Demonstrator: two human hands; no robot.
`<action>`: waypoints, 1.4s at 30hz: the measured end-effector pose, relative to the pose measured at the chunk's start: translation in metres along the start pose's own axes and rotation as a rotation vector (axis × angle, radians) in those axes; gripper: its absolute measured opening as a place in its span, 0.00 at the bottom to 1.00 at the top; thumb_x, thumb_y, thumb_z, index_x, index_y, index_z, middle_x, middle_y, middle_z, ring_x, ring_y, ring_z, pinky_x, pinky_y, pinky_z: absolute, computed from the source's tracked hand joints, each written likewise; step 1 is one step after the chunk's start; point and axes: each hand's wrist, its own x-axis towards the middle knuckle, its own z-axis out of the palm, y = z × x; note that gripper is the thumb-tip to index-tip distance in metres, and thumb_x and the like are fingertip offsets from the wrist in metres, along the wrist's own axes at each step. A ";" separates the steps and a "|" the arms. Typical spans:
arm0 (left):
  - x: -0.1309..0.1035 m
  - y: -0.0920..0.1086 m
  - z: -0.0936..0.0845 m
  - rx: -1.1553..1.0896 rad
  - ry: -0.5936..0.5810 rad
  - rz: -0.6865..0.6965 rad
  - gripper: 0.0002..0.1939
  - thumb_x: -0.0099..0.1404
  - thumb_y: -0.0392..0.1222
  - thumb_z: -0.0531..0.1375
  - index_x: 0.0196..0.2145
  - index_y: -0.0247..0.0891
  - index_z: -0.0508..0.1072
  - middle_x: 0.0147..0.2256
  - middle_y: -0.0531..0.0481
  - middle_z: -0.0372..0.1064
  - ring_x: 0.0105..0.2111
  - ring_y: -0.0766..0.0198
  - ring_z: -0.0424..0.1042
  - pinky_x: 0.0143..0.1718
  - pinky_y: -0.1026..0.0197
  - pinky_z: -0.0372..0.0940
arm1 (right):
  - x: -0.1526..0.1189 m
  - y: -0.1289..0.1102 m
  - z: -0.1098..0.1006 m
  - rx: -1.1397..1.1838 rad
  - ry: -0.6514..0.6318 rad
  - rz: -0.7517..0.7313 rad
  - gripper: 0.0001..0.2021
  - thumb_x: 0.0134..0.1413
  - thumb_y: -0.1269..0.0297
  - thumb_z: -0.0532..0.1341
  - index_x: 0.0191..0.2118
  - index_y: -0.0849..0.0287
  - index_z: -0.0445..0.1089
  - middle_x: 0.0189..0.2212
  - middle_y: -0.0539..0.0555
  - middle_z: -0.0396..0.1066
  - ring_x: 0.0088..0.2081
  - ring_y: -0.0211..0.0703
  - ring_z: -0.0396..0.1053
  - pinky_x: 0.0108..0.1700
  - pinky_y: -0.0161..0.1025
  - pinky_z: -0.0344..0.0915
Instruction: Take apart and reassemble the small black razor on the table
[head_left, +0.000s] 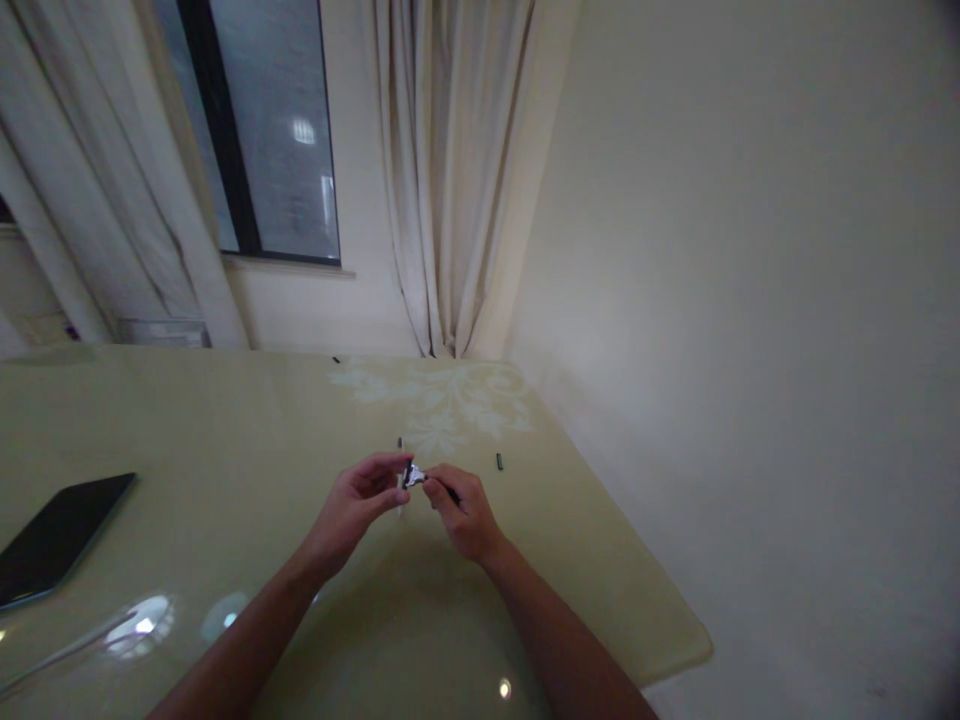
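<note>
Over the table, both hands hold a small razor (415, 476) with a silver neck and a dark head. My left hand (362, 495) pinches the dark head between thumb and fingertips. My right hand (463, 508) is closed round the dark handle, most of which its fingers hide. Behind the left fingertips lies a thin pale stick (400, 444) with a dark tip, partly covered by the hand. A short dark piece (499, 461), too small to identify, rests on the table to the right.
The pale green glossy table (600, 560) has a white floral pattern and meets a wall on the right. A dark tablet (64, 535) lies at the left, with a white cable (64, 655) nearer. A tiny dark bit (336, 359) sits by the far edge, before curtains (450, 180).
</note>
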 end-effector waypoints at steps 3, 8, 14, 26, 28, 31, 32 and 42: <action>0.000 0.000 0.000 -0.005 0.000 0.000 0.22 0.49 0.41 0.75 0.44 0.40 0.82 0.39 0.46 0.80 0.38 0.59 0.75 0.41 0.60 0.69 | 0.001 -0.001 0.000 0.003 0.000 -0.006 0.19 0.70 0.52 0.55 0.36 0.60 0.75 0.27 0.50 0.68 0.29 0.39 0.64 0.35 0.36 0.60; 0.001 -0.001 0.001 -0.003 0.010 -0.004 0.22 0.48 0.41 0.75 0.43 0.40 0.82 0.38 0.47 0.80 0.37 0.60 0.75 0.40 0.60 0.69 | 0.003 -0.001 -0.003 -0.010 -0.016 -0.002 0.19 0.70 0.50 0.55 0.38 0.59 0.76 0.28 0.51 0.69 0.30 0.40 0.65 0.36 0.36 0.60; 0.000 -0.002 0.000 0.004 0.009 -0.008 0.22 0.49 0.42 0.75 0.44 0.40 0.82 0.38 0.46 0.80 0.37 0.59 0.75 0.38 0.60 0.69 | 0.003 -0.001 -0.003 -0.007 -0.017 -0.001 0.19 0.70 0.51 0.56 0.39 0.59 0.77 0.28 0.52 0.71 0.30 0.40 0.65 0.35 0.36 0.60; 0.000 -0.001 0.000 0.006 0.033 -0.026 0.23 0.47 0.41 0.76 0.43 0.40 0.84 0.36 0.46 0.81 0.34 0.59 0.75 0.36 0.61 0.69 | 0.003 -0.003 -0.003 0.010 -0.006 -0.025 0.18 0.69 0.52 0.58 0.40 0.60 0.79 0.29 0.52 0.72 0.30 0.40 0.65 0.37 0.37 0.61; 0.000 -0.001 0.000 0.005 0.042 -0.022 0.23 0.47 0.41 0.76 0.43 0.40 0.84 0.36 0.46 0.81 0.34 0.60 0.75 0.36 0.61 0.69 | 0.003 -0.003 -0.003 0.003 -0.014 -0.017 0.19 0.69 0.51 0.57 0.40 0.59 0.79 0.29 0.52 0.72 0.30 0.40 0.65 0.36 0.37 0.62; 0.000 -0.002 0.000 0.016 0.048 -0.013 0.22 0.47 0.41 0.76 0.42 0.40 0.84 0.36 0.46 0.81 0.34 0.59 0.75 0.36 0.61 0.70 | 0.003 -0.004 -0.004 -0.012 -0.023 -0.009 0.19 0.69 0.50 0.57 0.41 0.59 0.80 0.29 0.53 0.73 0.30 0.41 0.66 0.36 0.37 0.62; 0.000 -0.002 -0.001 0.019 0.046 -0.012 0.22 0.47 0.41 0.76 0.42 0.40 0.84 0.36 0.46 0.81 0.35 0.59 0.75 0.37 0.60 0.70 | 0.003 -0.004 -0.004 -0.016 -0.023 -0.013 0.19 0.69 0.50 0.57 0.42 0.59 0.80 0.29 0.53 0.73 0.31 0.41 0.67 0.37 0.37 0.63; 0.001 -0.003 -0.005 0.019 0.054 -0.015 0.23 0.47 0.43 0.76 0.43 0.41 0.84 0.39 0.45 0.82 0.37 0.57 0.77 0.39 0.58 0.72 | 0.004 -0.006 -0.004 -0.018 -0.034 -0.009 0.18 0.69 0.52 0.58 0.42 0.59 0.80 0.28 0.52 0.72 0.30 0.39 0.65 0.36 0.36 0.61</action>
